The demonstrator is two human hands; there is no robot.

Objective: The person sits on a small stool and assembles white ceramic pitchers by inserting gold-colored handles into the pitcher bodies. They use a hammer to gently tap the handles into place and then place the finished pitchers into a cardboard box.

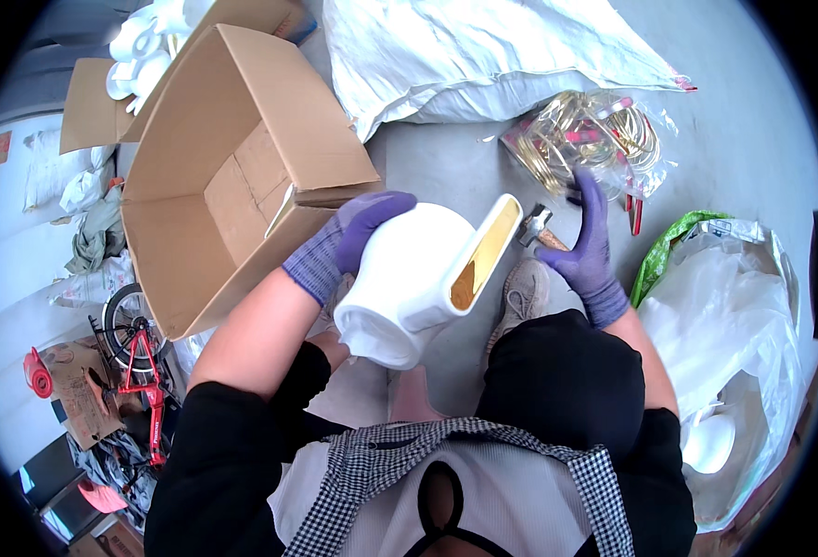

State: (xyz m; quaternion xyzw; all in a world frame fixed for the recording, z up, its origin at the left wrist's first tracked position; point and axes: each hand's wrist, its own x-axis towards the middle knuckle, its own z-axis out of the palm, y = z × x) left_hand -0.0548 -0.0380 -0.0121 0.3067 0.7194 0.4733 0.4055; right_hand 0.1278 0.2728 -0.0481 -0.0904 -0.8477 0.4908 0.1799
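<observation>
My left hand (364, 223), in a purple work glove, is closed on the upper left side of a white jug (409, 251). The jug lies tilted in front of me, with its wide round neck toward my lap. Its handle (485, 255), lined with a shiny gold strip, points up and to the right. To the right of it, my right hand (590, 246) is gloved too, its thumb and fingers spread apart. A hammer (539, 226) with a wooden grip is right by that thumb; whether they touch I cannot tell.
An open cardboard box (242, 186) stands at the left, with more white jugs (140, 56) behind it. A white sack (492, 56) lies ahead. Beyond my right hand sits a clear bag of gold strips (585, 139); a large plastic-lined bag (724, 316) is at the right.
</observation>
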